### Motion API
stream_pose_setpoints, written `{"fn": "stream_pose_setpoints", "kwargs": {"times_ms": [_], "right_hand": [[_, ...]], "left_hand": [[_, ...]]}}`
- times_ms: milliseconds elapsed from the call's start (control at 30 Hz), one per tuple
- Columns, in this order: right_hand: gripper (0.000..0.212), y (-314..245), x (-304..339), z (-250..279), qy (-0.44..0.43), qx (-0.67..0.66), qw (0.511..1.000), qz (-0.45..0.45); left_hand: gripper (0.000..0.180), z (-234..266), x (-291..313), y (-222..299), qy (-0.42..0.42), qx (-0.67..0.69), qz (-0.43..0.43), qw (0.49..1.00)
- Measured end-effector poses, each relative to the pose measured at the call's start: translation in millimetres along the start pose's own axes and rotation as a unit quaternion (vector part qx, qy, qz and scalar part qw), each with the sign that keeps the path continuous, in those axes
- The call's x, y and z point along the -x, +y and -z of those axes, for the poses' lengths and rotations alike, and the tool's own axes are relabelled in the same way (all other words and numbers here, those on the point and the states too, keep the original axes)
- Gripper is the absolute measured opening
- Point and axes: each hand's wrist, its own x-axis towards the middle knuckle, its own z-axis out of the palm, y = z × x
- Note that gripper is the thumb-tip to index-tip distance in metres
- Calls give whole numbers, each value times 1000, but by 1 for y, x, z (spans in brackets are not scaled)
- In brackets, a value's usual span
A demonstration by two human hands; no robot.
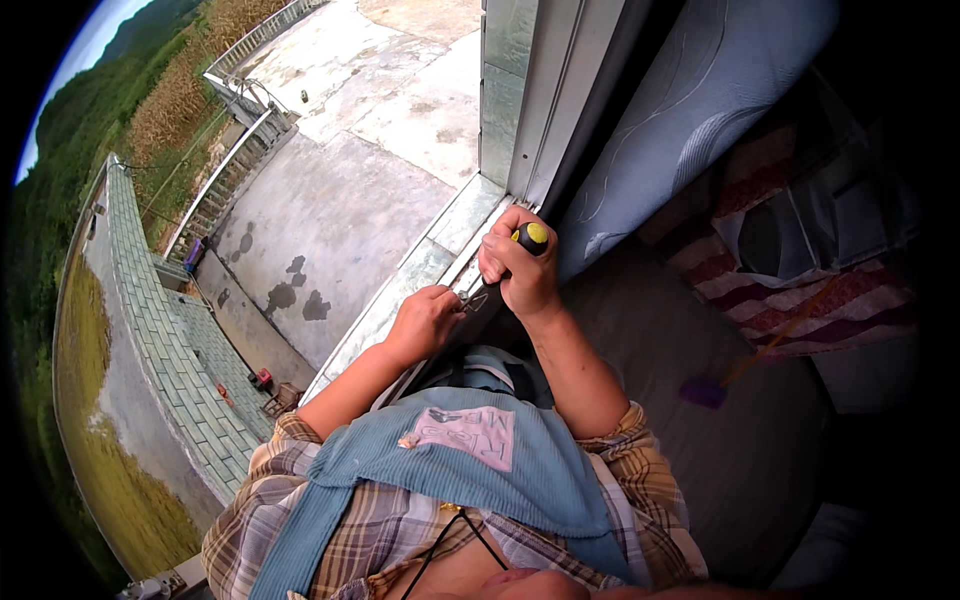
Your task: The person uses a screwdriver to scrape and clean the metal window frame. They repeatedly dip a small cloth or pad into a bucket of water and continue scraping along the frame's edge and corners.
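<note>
My right hand (522,272) is closed round the black-and-yellow handle of a screwdriver (532,237), its yellow butt end pointing up. The tip of the tool is hidden from view. Just left of it, the fingers of my left hand (424,320) are pinched together at a small thin metal piece (475,299), too small to name surely. Both hands are over the window sill, by the lower track of the white window frame (562,100).
Green-tiled sill (432,262) runs along the opening, with a concrete yard (335,210) outside. On the right, a pale blue patterned curtain (668,110) hangs beside the frame. Farther right are a striped cloth (740,300) and a purple-headed brush (703,392) on the dark floor.
</note>
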Motion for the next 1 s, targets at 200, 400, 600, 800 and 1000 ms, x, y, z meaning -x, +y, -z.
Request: {"fn": "stream_pose_setpoints", "kwargs": {"times_ms": [200,400,600,800,1000], "right_hand": [[18,17,4,-7,19,-81,996,-35],[17,17,9,-13,-32,-76,996,-35],[17,18,6,-11,-57,-85,994,-48],[16,20,0,-1,-80,-88,991,-64],[17,13,-13,22,-198,34,978,-45]], "left_hand": [[14,12,32,1,-21,24,48,998],[15,17,41,-14,-77,170,127,974],[26,26,53,-11,-75,235,158,956],[23,22,51,10,-40,134,186,972],[13,10,43,40,32,9,219,975]]}}
